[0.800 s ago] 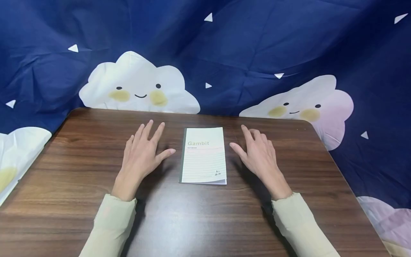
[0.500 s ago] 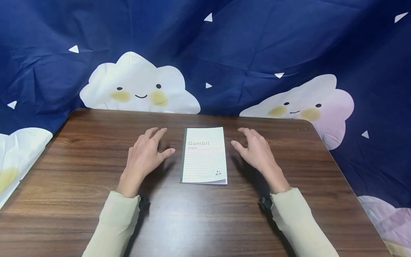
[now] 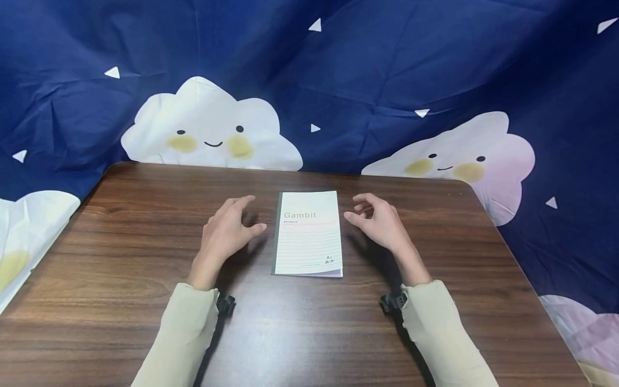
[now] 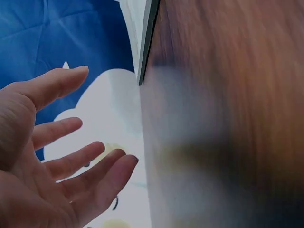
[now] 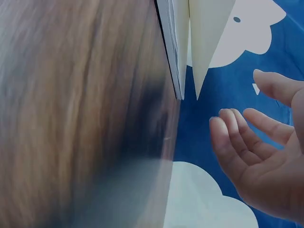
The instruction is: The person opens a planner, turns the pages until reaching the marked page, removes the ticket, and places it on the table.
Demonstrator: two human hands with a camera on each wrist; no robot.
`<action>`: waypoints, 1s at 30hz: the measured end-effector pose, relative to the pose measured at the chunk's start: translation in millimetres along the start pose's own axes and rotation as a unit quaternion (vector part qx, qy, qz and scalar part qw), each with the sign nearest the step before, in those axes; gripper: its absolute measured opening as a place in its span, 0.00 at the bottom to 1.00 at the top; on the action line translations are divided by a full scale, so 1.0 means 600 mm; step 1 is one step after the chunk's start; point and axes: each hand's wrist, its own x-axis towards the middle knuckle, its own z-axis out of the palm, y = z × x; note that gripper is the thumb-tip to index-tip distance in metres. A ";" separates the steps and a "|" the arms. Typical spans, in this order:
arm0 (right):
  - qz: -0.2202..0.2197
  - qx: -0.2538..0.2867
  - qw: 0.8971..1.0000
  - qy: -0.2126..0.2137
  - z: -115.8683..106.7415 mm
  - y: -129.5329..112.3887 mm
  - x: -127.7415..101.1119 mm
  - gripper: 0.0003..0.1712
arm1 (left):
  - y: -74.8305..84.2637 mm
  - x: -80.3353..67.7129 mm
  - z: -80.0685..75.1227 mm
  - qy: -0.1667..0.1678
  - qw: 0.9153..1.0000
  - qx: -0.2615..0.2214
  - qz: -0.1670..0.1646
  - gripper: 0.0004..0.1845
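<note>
A closed notebook (image 3: 308,234) with "Gambit" on its pale lined cover lies flat at the middle of the brown wooden table (image 3: 121,258). My left hand (image 3: 227,228) hovers just left of it, fingers loosely bent, holding nothing. My right hand (image 3: 379,220) hovers just right of it, fingers also loosely curled and empty. Neither hand touches the notebook. The left wrist view shows my empty left hand (image 4: 52,156) and the notebook (image 4: 145,33) edge. The right wrist view shows my empty right hand (image 5: 266,152) beside the notebook (image 5: 183,42) corner.
A dark blue cloth (image 3: 367,70) printed with smiling white clouds hangs behind and around the table. The table's far edge runs just beyond the notebook. Pale sleeves (image 3: 179,333) cover both forearms, with a black strap at each wrist.
Both hands have lifted off the table and their fingers have gone from flat and spread to loosely curled, drawing slightly toward the notebook. The notebook has not moved.
</note>
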 end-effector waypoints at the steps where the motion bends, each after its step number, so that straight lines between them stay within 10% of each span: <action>1: 0.006 0.007 1.000 -0.004 0.002 0.001 0.001 0.27 | 0.001 0.002 0.003 -0.002 1.000 -0.006 -0.003 0.40; 9: 0.034 0.044 0.998 -0.036 0.013 0.005 0.008 0.30 | 0.002 0.013 0.020 -0.047 0.994 -0.096 -0.001 0.39; 20: 0.043 0.039 0.997 -0.055 0.020 0.004 0.003 0.30 | -0.004 0.016 0.040 -0.082 0.961 -0.261 -0.027 0.37; 30: 0.039 0.074 0.994 -0.076 0.024 0.002 0.008 0.30 | 0.004 0.024 0.047 -0.087 0.957 -0.274 -0.036 0.36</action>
